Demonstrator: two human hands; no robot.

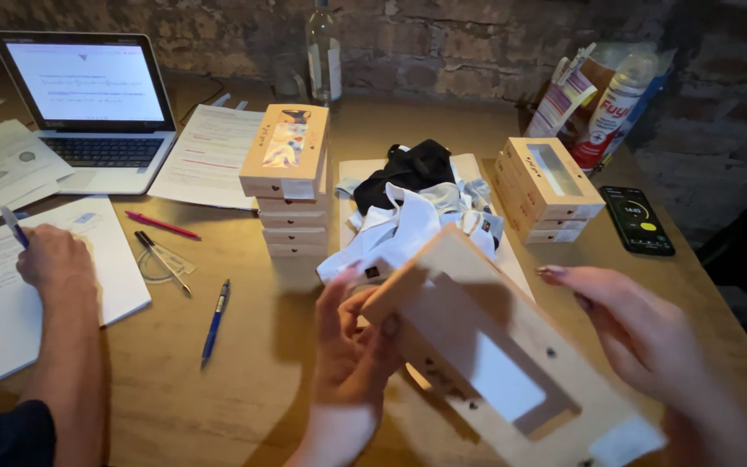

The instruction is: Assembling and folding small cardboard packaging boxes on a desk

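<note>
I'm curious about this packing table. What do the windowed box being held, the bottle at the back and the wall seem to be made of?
The box in the left hand looks like matte tan cardboard, flat and creased at the edges, with a clear, probably plastic, window. The bottle seems to be glass: see-through and glossy. The wall looks like rough, unpainted brick or stone with visible joints.
</note>
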